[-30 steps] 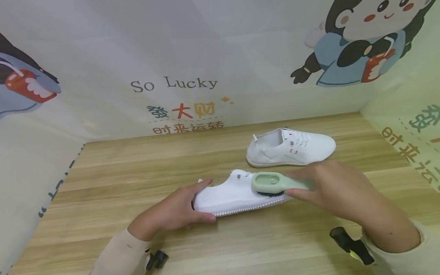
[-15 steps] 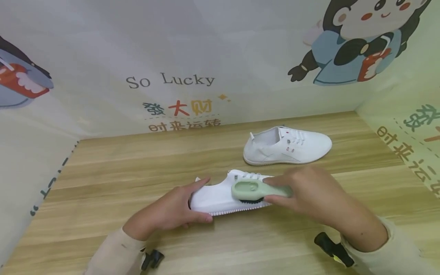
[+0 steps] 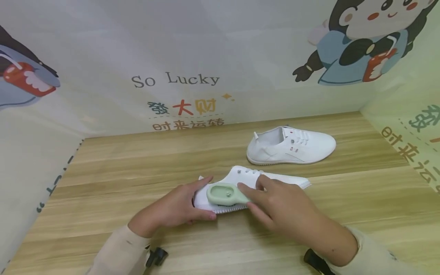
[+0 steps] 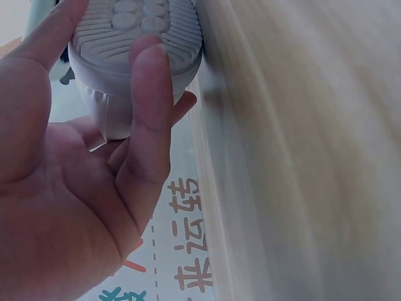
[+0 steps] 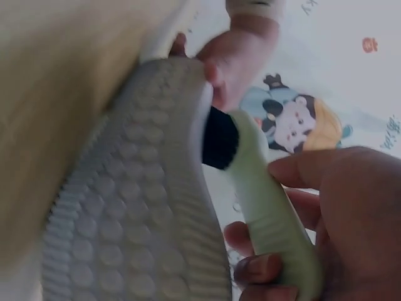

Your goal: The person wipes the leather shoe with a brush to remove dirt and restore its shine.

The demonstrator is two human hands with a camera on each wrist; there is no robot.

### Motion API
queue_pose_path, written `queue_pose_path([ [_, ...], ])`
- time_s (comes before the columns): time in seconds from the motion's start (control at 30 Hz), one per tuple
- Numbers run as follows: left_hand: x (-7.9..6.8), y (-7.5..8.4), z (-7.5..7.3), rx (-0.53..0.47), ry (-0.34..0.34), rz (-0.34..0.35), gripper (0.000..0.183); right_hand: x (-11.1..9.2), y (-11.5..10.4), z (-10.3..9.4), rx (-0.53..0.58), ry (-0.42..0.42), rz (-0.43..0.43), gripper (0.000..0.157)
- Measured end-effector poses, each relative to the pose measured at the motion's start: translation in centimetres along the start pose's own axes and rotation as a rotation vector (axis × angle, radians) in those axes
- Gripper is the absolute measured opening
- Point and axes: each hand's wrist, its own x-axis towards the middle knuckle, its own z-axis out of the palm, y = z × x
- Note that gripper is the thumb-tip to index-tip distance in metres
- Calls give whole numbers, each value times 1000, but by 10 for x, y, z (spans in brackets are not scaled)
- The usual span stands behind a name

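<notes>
A white lace-up shoe [image 3: 237, 177] is tipped on its side toward the person, its ridged and dotted sole [image 5: 135, 207] showing in the right wrist view. My left hand [image 3: 175, 206] grips it by the heel, thumb along the sole edge and fingers behind, as the left wrist view also shows. In my right hand [image 3: 285, 208] is a pale green brush [image 3: 223, 194], held by its handle. Its dark bristles [image 5: 219, 139] press against the shoe's side near the heel. The shoe's toe half is partly hidden behind the right hand.
The matching white shoe [image 3: 292, 147] stands upright farther back on the wood-grain table [image 3: 137, 160], toe to the right. Printed cloth walls [image 3: 192, 46] rise behind and at both sides. Dark wrist-camera mounts [image 3: 156, 258] show at the sleeves.
The right hand has slid the brush leftward along the shoe's side, from near the toe to near the heel. My left hand keeps its grip on the heel.
</notes>
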Motion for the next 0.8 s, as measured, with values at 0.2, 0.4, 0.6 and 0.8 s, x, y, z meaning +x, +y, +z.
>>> queue_pose_path([
  [0.2, -1, 2, 0, 8, 21, 26, 103, 1, -6, 12, 17, 109, -62, 41],
  [0.4, -2, 3, 1, 11, 14, 16, 103, 0, -7, 8, 28, 71, -35, 40],
  [0.6, -2, 6, -2, 12, 7, -19, 104, 0, 4, -9, 13, 35, 31, 38],
  [0.8, -2, 6, 0, 2, -8, -30, 105, -4, 13, -21, 18, -18, 88, 37],
])
